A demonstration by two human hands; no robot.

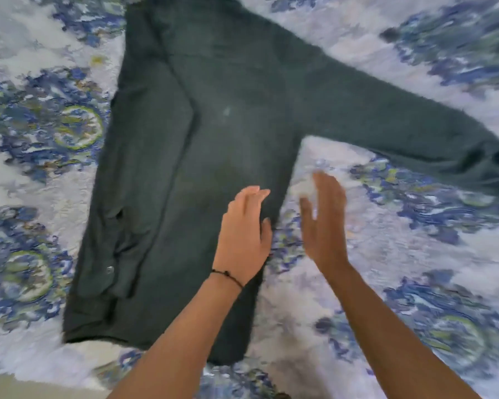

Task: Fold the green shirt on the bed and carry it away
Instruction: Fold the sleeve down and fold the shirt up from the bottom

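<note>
Shirt (213,125) is flat on the bed (401,269): dark green, collar end far, hem near. It lies slightly skewed, with the hem end further left and the collar end running out of the top of frame. Left side is folded in. A long flap (144,174) lies over the body, its edge a crease running far to near. Metal snap (109,270) shows on that flap near the hem. Right sleeve (401,125) is not folded. It lies straight out across the bed to the right, cuff end at the right frame edge. Small pale spot (226,111) on the cloth mid-body.

Left hand (244,237): palm down on the shirt at its right edge, roughly halfway between armpit and hem. Fingers straight and together, pointing far, thumb out to the right at the cloth edge. Grips nothing. Thin black bracelet (228,274) on that wrist.

Right hand (324,223): just right of the shirt, over bare bed, nearer than the sleeve. Fingers straight, pointing far, holding nothing. It's motion-blurred, so I can't tell whether it touches the bed or hangs above it.

Hands are near each other, not touching. The shirt's right edge runs between them.

Bed print is white with blue and green medallions. Beige strip (26,388) at the near left corner, past the bed edge; can't tell what it is.
</note>
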